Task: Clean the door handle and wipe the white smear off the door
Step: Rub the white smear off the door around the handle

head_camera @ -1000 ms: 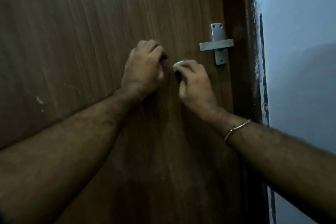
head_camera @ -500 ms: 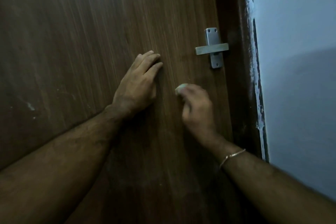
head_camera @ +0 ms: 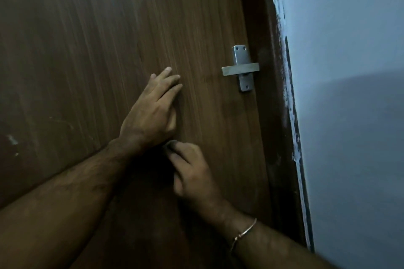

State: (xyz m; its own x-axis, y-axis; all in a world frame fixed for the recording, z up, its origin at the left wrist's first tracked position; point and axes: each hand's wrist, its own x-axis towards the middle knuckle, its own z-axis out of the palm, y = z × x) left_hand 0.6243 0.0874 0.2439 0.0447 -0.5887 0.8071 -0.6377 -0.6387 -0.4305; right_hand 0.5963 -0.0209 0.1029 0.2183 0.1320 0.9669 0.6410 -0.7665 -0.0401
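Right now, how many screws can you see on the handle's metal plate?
3: two side by side at the top of the plate, one at its bottom end. The lever may hide others.

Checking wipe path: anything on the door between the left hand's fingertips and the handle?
Nothing: in the head view only bare wood of the door separates the left hand from the handle.

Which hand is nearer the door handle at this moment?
Left. The left hand lies flat on the door, its fingertips just left of and slightly below the door handle. The right hand is well below the handle, its fingers curled, further off.
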